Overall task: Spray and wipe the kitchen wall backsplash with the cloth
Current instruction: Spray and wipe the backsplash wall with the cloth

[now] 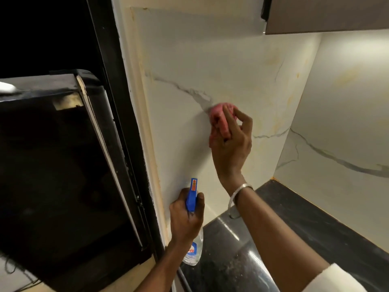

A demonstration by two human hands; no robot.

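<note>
Against the backsplash (210,60), the right hand (230,148) pinching the bunched pink cloth (221,116) should probably press flatter, while the left hand (185,218) grips the spray bottle (192,197).

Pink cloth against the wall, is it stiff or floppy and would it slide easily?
Probably floppy: the pink cloth is scrunched into a wad in the right hand. Likely light, held by curled fingers alone. Should slide easily on the smooth backsplash.

A thin silver bangle (240,191) circles the wrist just below the right hand (231,148). Toward five o'clock in the view, that forearm is bare up to a plain white sleeve (334,279) with a soft edge. The left hand (185,220) and its forearm are bare.
</note>
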